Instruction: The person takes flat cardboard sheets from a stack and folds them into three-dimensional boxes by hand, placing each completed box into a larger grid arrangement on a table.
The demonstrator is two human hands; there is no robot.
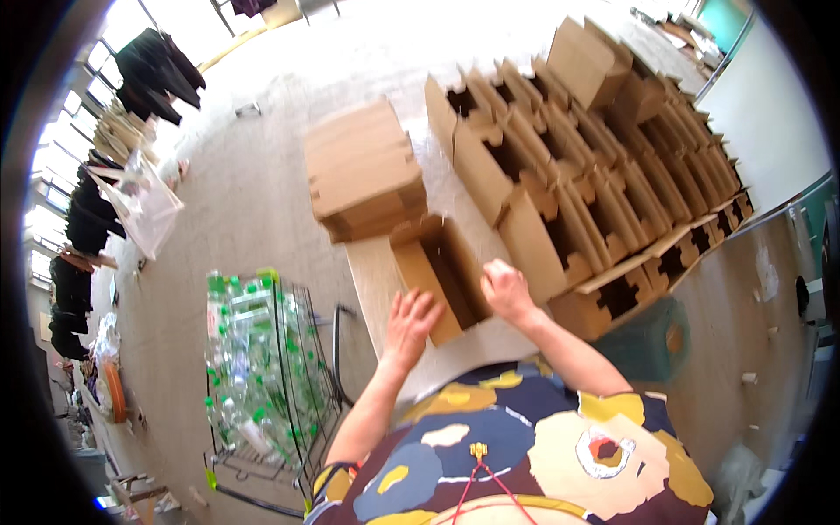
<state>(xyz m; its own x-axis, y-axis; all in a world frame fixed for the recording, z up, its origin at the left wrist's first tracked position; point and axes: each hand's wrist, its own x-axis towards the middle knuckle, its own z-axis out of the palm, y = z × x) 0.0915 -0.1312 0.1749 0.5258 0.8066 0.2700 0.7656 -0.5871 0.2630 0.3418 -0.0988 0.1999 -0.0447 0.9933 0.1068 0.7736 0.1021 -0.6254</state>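
An open brown cardboard box [442,273] lies on the white table [372,280] right in front of me, its opening facing up. My left hand [409,322] rests flat against the box's near left wall, fingers spread. My right hand [506,289] is curled over the box's right edge, gripping it. Just behind the box sits a stack of flat, unfolded cardboard blanks [363,179].
Rows of assembled cardboard boxes [604,175] fill the table to the right and back. A wire cart full of clear plastic bottles with green caps [258,367] stands on the floor at my left. A green stool [652,337] sits below the table's right end. Dark clothes [157,70] hang by the windows.
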